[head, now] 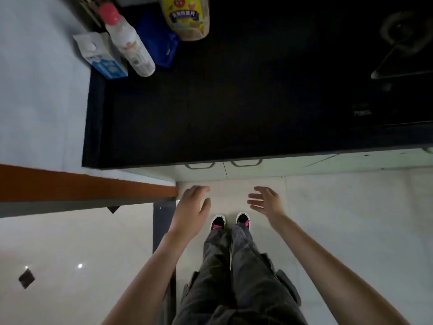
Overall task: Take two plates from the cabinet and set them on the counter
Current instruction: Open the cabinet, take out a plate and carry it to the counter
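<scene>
I look straight down at a black counter (234, 102). Below its front edge are pale cabinet doors with two metal handles, a left handle (199, 165) and a right handle (246, 163); both doors look closed. My left hand (191, 211) is held out below the left handle, fingers apart, holding nothing. My right hand (266, 201) hovers below the right handle, also open and empty. Neither hand touches a handle. No plates are in view.
At the counter's back left stand a white bottle with a red cap (126, 41), a blue and white carton (103, 58), a blue bag (157, 43) and a yellow-labelled jar (186, 16). A gas hob (403, 43) lies at right. A brown ledge (82, 184) juts in from the left.
</scene>
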Tool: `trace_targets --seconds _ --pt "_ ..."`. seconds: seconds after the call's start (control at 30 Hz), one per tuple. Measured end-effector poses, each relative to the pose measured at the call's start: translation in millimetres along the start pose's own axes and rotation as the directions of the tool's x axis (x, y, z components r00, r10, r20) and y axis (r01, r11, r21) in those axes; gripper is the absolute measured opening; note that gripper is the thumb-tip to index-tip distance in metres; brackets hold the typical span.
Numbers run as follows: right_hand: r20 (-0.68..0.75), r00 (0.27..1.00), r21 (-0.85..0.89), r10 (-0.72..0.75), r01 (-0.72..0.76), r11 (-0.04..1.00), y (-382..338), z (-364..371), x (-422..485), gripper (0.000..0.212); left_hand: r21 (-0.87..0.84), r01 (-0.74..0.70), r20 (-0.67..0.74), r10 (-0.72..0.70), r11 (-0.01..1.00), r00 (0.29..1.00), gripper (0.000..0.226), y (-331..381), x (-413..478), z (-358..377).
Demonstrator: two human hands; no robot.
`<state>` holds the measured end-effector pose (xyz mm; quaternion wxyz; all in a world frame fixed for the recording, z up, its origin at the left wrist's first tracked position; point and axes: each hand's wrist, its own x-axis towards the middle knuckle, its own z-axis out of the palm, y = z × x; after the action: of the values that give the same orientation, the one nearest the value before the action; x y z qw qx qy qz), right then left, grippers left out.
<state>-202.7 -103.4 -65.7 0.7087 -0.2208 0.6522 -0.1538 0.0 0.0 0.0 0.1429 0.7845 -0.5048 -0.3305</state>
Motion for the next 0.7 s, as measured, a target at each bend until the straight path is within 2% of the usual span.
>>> trace_targets --seconds 0.1,0.2,0.3,0.37,0.43,0.5,0.57,0.63,0.7 --pt "-0.012 1.0 0.29 0.019 -0.015 0.957 -5 14 31 0.029 0.18 -0.287 -0.052 0.3 0.941 0.952 0.044 21 46 5" --pt "-0.009 1.0 0.489 -0.017 0.019 0.872 -13 38 59 0.032 0.278 -0.463 0.024 0.475 0.842 0.879 0.052 45 109 13" --pt "-0.003 0.999 0.673 -0.047 0.037 0.739 -18 54 71 0.013 0.405 -0.597 0.168 0.586 0.693 0.793 0.054 64 164 30" --pt "0.002 0.999 0.755 -0.046 0.029 0.655 -19 58 75 0.025 0.459 -0.653 0.254 0.616 0.602 0.746 0.053 75 188 40" --pt "-0.012 0.999 0.792 -0.046 0.037 0.609 -18 56 72 0.026 0.481 -0.674 0.283 0.628 0.561 0.725 0.053 79 201 47" --pt "-0.027 0.999 0.769 -0.036 0.044 0.638 -9 50 65 0.016 0.502 -0.67 0.27 0.638 0.546 0.722 0.053 77 205 50" --pt "-0.057 0.998 0.697 -0.033 0.063 0.714 8 40 56 0.012 0.502 -0.672 0.255 0.649 0.545 0.717 0.052 76 206 50" --pt "-0.107 0.994 0.609 -0.016 0.078 0.789 25 28 45 0.015 0.487 -0.672 0.248 0.65 0.558 0.719 0.051 76 206 49" --pt "-0.167 0.986 0.461 -0.007 0.085 0.883 39 17 36 0.027 0.475 -0.676 0.241 0.656 0.563 0.715 0.051 77 205 48"
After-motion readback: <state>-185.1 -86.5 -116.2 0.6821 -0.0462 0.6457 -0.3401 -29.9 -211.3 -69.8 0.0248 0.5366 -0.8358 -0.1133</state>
